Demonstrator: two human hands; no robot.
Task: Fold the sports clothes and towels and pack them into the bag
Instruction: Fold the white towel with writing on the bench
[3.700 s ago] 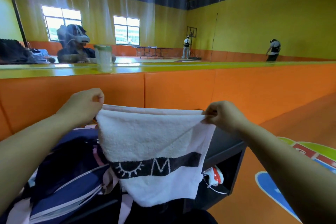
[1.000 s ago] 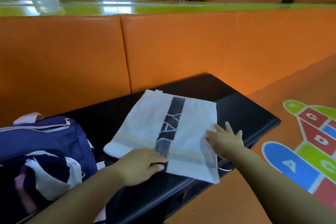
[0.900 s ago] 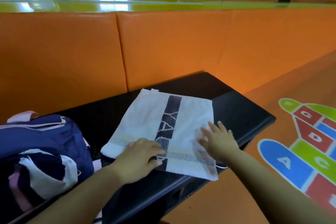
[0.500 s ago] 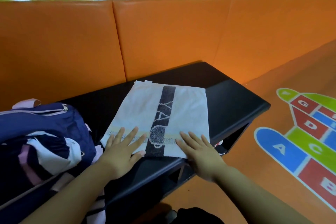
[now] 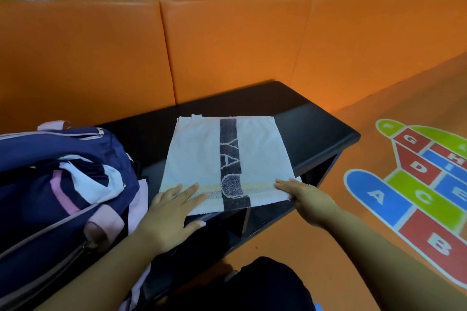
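A white towel [image 5: 197,156] with a black lettered stripe lies folded flat on the black bench [image 5: 316,129]. My left hand [image 5: 171,212] rests flat on the towel's near left corner, fingers spread. At the near right corner, my right hand [image 5: 308,199] has its fingers on the towel's edge, where the corner overhangs the bench front; whether it pinches the cloth I cannot tell. The navy and pink bag [image 5: 58,184] stands open at the left of the bench with navy, white and pink clothes [image 5: 80,179] inside.
An orange padded wall [image 5: 227,45] runs behind the bench. To the right the orange floor carries a coloured hopscotch print [image 5: 417,184]. Open shelf space shows under the bench [image 5: 265,219]. A dark garment [image 5: 265,285] covers my lap.
The towel, held up in the air 3.7 s ago, now lies flat on the bench. Over the last second both hands slid toward its near edge, the right going out to the right corner.
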